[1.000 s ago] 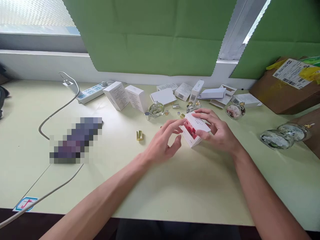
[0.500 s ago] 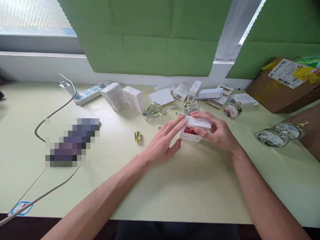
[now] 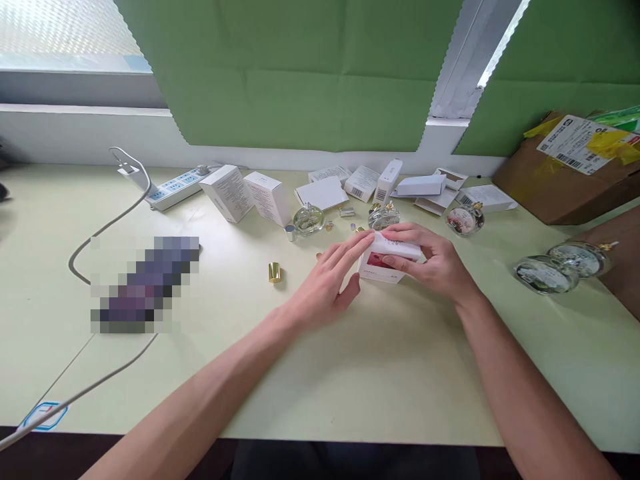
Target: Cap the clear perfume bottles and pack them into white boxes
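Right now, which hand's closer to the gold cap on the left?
Left. The left hand is right of the gold cap; the right hand is farther right, holding a white box.

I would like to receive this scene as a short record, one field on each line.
Right hand: holds white box, thumb at front
Left hand: fingertips at the box's upper left edge
Box front: red picture
Left of hands: gold cap
Rear left: power strip
Right side: two glass bottles, brown carton
Surface: pale table
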Available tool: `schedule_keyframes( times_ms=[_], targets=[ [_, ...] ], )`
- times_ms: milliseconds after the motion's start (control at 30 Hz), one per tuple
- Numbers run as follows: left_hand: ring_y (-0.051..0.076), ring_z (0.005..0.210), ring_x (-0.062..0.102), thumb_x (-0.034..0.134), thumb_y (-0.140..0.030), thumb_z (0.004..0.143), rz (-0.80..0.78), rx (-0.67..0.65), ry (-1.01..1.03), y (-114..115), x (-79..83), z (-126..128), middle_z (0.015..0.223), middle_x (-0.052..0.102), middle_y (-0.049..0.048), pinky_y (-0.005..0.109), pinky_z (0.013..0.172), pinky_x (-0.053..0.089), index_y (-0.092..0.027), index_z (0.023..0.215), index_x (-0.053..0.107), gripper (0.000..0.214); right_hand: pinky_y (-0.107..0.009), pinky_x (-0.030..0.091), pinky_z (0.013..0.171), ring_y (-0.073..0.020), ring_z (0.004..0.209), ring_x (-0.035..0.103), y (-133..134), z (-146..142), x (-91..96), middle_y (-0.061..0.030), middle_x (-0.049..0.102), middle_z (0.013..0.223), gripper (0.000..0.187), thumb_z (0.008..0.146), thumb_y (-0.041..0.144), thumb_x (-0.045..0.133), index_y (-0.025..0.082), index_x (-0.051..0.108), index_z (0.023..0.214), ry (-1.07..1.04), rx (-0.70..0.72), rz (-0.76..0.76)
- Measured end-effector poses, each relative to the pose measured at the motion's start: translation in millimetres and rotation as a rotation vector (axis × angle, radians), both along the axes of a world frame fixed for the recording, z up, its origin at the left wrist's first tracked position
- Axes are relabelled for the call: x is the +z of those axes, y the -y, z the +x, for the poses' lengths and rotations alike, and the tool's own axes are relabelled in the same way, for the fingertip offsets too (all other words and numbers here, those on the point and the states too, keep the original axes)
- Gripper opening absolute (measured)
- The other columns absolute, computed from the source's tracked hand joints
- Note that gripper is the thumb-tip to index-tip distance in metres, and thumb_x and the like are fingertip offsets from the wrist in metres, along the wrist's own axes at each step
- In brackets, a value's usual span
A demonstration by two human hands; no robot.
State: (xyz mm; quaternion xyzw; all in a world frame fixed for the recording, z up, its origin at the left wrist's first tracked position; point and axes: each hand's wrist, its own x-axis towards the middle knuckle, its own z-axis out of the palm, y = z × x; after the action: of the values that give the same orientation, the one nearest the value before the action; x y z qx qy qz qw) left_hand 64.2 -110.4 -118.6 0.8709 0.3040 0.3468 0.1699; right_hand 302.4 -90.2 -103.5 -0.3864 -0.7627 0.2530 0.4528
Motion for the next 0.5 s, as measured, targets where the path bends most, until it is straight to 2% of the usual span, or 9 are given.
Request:
schedule_keyframes(
  times_ms=[133, 233, 333, 500],
  targets=[
    [0.024, 0.143, 0.037, 0.044, -0.010, 0.094, 0.017, -0.005, -0.001, 0.5, 0.6, -0.4, 0.163, 0.028, 0.0037, 0.047, 0.115, 0.038, -0.032, 0.158, 0.014, 0.073, -0.037, 0.052, 0.098, -0.0245, 0.118, 0.061, 3.2, -1.4, 1.8, -0.0034, 0.065, 0.127, 0.043, 0.080, 0.034, 0.079, 0.032, 0.069, 0.122, 0.030, -0.019, 0.000],
    [0.025, 0.145, 0.035, 0.044, -0.010, 0.094, 0.027, -0.009, -0.005, 0.3, 0.8, -1.3, 0.164, 0.024, 0.0046, 0.047, 0.116, 0.038, -0.032, 0.158, 0.013, 0.074, -0.037, 0.057, 0.088, -0.0255, 0.110, 0.065, 6.1, -0.9, 3.3, -0.0044, 0.064, 0.128, 0.061, 0.077, 0.040, 0.080, 0.033, 0.060, 0.133, 0.043, -0.049, -0.142],
    [0.024, 0.146, 0.033, 0.044, -0.010, 0.094, 0.020, -0.002, -0.012, -0.4, 0.1, -2.2, 0.165, 0.022, 0.0053, 0.046, 0.116, 0.038, -0.031, 0.158, 0.012, 0.074, -0.035, 0.061, 0.079, -0.0257, 0.104, 0.068, 7.8, 1.5, 4.8, -0.0057, 0.064, 0.130, 0.066, 0.075, 0.044, 0.081, 0.034, 0.057, 0.136, 0.064, -0.053, -0.284],
    [0.024, 0.144, 0.035, 0.045, -0.014, 0.095, -0.003, 0.053, -0.020, -1.3, -2.2, -2.9, 0.160, 0.032, 0.0071, 0.046, 0.115, 0.038, -0.030, 0.158, 0.012, 0.072, -0.037, 0.060, 0.082, -0.0257, 0.103, 0.069, 5.8, 4.4, 3.7, -0.0061, 0.066, 0.123, 0.069, 0.073, 0.044, 0.082, 0.034, 0.055, 0.136, 0.006, -0.055, -0.338]
  ],
)
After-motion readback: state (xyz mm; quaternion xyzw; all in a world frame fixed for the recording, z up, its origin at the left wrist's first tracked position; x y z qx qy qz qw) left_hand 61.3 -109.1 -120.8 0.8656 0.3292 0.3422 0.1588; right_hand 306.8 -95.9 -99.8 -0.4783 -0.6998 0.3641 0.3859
